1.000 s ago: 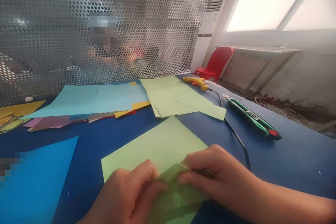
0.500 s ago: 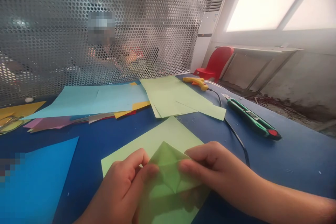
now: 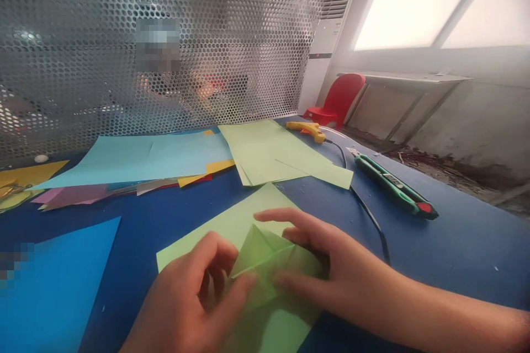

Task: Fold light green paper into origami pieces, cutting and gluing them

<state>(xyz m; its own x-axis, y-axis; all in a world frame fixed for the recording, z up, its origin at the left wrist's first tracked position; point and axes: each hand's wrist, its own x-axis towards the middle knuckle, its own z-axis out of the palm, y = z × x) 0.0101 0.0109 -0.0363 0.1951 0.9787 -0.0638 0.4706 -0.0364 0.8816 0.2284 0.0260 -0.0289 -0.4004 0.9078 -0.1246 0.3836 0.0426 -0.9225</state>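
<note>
A small folded piece of light green paper is between my two hands, its pointed tip facing away from me. My left hand has it at the left edge, the thumb lying on the near face and the fingers curled by the side. My right hand is at its right side, thumb over the paper, index finger stretched out above it and the other fingers bent by the edge. Both thumbs are blurred. Beneath lies a larger light green sheet, partly hidden by my hands.
Light blue paper and more green sheets lie at the back, before a perforated metal screen. A yellow glue gun and green utility knife are at right, blue paper at left. A person is behind the screen.
My right hand has loosened from a pinch; its index finger now reaches up and left over the paper. The left fingers have parted slightly, and the folded paper has tilted.
</note>
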